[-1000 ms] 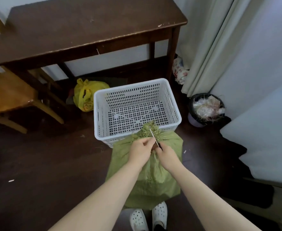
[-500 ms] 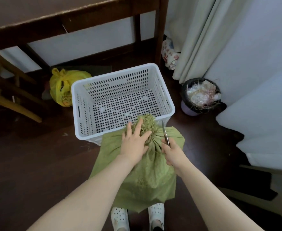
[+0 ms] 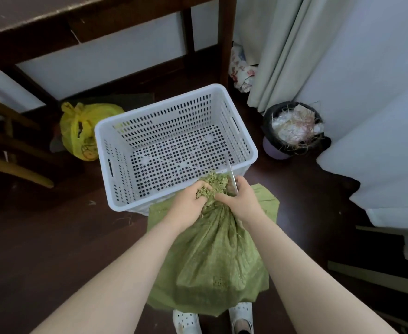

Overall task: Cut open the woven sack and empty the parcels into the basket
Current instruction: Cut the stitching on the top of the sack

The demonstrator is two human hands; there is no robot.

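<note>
Green woven sack [image 3: 218, 256], frayed neck bunched upright, gripped by both hands.

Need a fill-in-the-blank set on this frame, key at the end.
The white basket is ___ of parcels. The left hand grips the sack, whose colour is ___. The right hand holds a blade, tip over the ___. The plastic bag left of the basket is ___.
Missing: empty, green, basket, yellow.

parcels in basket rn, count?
0. The white basket shows only its bare perforated floor. Any parcels would be hidden inside the green sack, gripped by the left hand; the right hand holds a blade.
</note>
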